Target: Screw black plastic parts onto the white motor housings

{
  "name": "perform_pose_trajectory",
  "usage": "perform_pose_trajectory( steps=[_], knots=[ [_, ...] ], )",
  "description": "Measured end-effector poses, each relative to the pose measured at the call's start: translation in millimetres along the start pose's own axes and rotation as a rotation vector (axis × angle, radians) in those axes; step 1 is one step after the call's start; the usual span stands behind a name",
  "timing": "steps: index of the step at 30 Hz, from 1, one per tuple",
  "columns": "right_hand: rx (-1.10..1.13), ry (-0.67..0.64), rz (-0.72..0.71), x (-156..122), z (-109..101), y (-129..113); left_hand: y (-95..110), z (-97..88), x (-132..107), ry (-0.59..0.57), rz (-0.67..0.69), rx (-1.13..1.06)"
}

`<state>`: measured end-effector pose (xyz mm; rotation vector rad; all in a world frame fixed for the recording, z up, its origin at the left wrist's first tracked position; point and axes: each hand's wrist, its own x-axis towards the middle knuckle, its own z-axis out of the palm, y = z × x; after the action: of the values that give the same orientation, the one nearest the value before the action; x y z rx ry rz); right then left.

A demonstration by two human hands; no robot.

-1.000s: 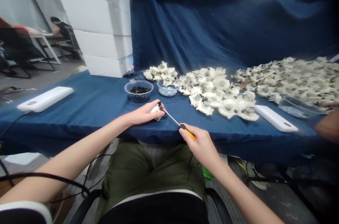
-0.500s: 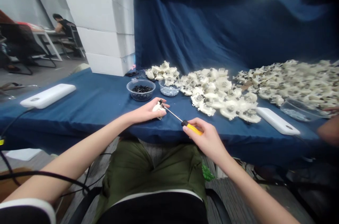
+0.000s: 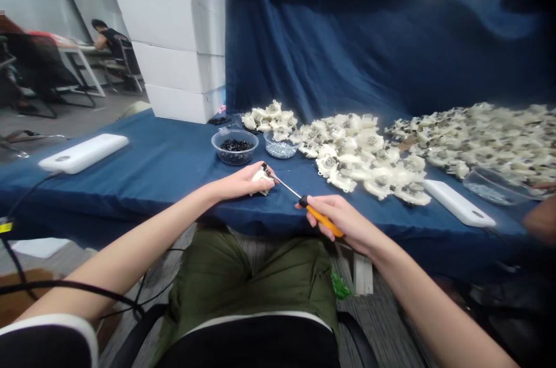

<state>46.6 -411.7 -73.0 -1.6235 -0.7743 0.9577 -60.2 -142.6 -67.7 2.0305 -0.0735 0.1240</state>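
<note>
Left hand with fingers clenched around a small white plastic part, steadying it on the near edge of the blue-clothed table, and right hand grasping an orange-handled screwdriver, its thin shaft angled left toward the part.

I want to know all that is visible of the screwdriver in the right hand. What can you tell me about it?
The screwdriver has an orange, plastic-looking handle, a black collar and a thin, straight metal shaft. The right hand grips the handle, holding it slanted above the blue tablecloth. The shaft points to the white plastic part in the left hand; its tip reaches that part, but what it engages is too small to tell.
</note>
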Motion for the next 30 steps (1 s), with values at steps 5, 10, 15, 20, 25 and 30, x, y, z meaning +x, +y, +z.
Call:
perform_pose_trajectory(
  steps=[5,10,15,20,25,30],
  knots=[
    [0.41,-0.232,0.306,10.8,-24.3,-8.2,0.7,1.6,-1.6,0.015,0.013,-0.06],
    [0.529,-0.317,0.354,13.1,-24.6,0.3,4.2,2.5,-3.2,0.002,-0.009,-0.052],
    [0.307,-0.178,0.161,-8.2,-14.7,11.7,-0.7,1.3,-2.2,-0.078,0.047,-0.024],
    [0.281,-0.064,0.012,-24.8,-15.1,12.9,-3.0,-0.3,-6.9,0.01,0.006,0.0],
    [0.147,0.096,-0.106,-21.4,-4.8,3.1,31.6,-10.7,-7.0,0.115,-0.057,0.145],
    [0.087,0.111,-0.129,-4.0,18.1,2.4,68.4,-26.0,16.5,-0.179,-0.376,0.084]
  ],
)
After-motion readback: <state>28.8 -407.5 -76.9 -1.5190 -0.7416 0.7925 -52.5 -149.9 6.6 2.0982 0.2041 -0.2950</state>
